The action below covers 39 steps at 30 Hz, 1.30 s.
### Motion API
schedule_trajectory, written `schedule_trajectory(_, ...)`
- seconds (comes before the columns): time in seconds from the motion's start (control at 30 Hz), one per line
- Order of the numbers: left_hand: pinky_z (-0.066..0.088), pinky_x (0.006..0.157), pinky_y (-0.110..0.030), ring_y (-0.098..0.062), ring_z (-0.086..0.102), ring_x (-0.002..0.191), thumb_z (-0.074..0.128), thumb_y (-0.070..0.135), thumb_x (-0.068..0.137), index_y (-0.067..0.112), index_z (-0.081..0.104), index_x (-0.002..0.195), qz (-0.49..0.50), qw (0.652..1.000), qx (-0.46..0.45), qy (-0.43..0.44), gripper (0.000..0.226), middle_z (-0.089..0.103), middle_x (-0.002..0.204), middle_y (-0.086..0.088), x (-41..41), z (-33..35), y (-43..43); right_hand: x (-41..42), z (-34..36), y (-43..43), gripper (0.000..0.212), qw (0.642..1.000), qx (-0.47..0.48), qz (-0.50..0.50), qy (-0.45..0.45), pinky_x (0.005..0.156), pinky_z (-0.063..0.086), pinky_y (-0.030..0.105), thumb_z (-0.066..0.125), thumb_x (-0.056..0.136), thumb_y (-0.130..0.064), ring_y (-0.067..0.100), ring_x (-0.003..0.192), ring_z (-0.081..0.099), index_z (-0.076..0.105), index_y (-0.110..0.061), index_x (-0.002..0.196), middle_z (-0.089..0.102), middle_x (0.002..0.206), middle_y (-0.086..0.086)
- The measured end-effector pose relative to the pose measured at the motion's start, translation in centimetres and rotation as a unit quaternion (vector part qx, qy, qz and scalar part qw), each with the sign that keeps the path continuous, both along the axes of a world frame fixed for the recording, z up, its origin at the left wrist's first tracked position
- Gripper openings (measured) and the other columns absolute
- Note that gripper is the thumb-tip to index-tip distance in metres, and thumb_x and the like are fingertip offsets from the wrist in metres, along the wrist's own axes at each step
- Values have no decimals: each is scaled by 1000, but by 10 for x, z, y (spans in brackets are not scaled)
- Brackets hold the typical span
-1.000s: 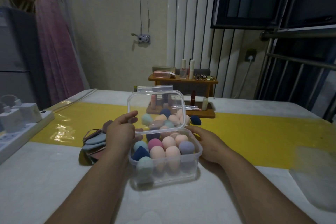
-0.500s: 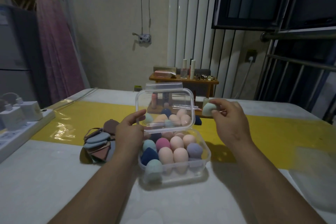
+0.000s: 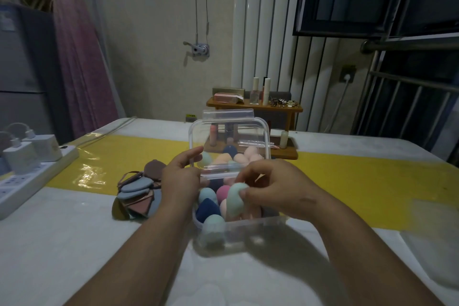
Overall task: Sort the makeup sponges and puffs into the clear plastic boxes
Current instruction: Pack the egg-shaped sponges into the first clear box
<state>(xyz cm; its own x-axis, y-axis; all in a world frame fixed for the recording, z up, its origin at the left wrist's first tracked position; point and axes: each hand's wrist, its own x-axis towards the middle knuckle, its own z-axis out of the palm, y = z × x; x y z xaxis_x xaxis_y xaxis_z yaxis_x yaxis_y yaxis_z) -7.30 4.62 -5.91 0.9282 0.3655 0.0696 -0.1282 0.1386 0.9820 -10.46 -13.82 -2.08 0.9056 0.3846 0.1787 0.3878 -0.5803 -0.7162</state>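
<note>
A clear plastic box (image 3: 248, 233) stands on the table in front of me, filled with egg-shaped makeup sponges in pink, peach, teal and navy. Its hinged lid (image 3: 229, 141) stands upright, and my left hand (image 3: 181, 179) pinches the lid's left edge. My right hand (image 3: 270, 186) holds a mint green sponge (image 3: 234, 202) over the open box, just above the sponges inside. More loose sponges (image 3: 244, 156) lie behind the lid, seen through it. A pile of flat puffs (image 3: 139, 194) in grey, brown and pink lies left of the box.
A wooden cosmetics stand (image 3: 255, 107) with bottles is behind the box. A white power strip (image 3: 32, 176) with chargers lies at the left edge. A yellow runner (image 3: 360, 181) crosses the table. A second clear container (image 3: 432, 258) sits at the right.
My right hand brought the mint green sponge from behind the lid down to over the open box. My left hand kept hold of the lid.
</note>
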Motion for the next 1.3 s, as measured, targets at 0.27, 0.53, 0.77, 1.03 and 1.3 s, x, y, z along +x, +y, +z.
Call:
schedule_trajectory(0.27,56,55,-26,-17,65,90,45,-20,78,36,69,94,-8,1000,-8,-11,62,64,104,9,-1,1,0,-5,-3,10,12,994,-98,40,17,77,58,28,74,80,-30,8,86,64,77,-33,92,70,90,-11)
schedule_trajectory(0.53,56,54,-23,-17,64,92,44,-22,80,34,68,97,-12,1000,-7,-9,63,62,104,10,-1,1,0,-7,-2,12,15,990,-130,43,45,71,48,12,70,89,-27,0,87,62,74,-34,101,66,91,-20)
schedule_trajectory(0.77,57,62,-28,-18,64,95,47,-21,79,31,68,106,-12,1000,4,-6,63,62,103,12,-1,0,1,-1,-12,24,30,984,-173,-21,-26,67,48,22,81,78,-18,13,83,58,55,-33,74,60,87,-11)
schedule_trajectory(1.03,56,55,-22,-13,61,93,46,-22,81,32,67,106,-8,1000,10,-3,63,60,102,14,-1,0,1,1,-11,22,10,981,-195,10,19,76,54,29,74,86,-32,13,88,61,76,-25,93,68,94,-4)
schedule_trajectory(1.3,59,72,-38,-22,62,100,40,-23,77,29,69,107,-1,1000,0,-4,66,62,107,6,2,-2,0,-6,-4,22,18,975,-205,15,86,60,38,26,59,89,-41,10,74,52,58,-28,77,53,76,-6)
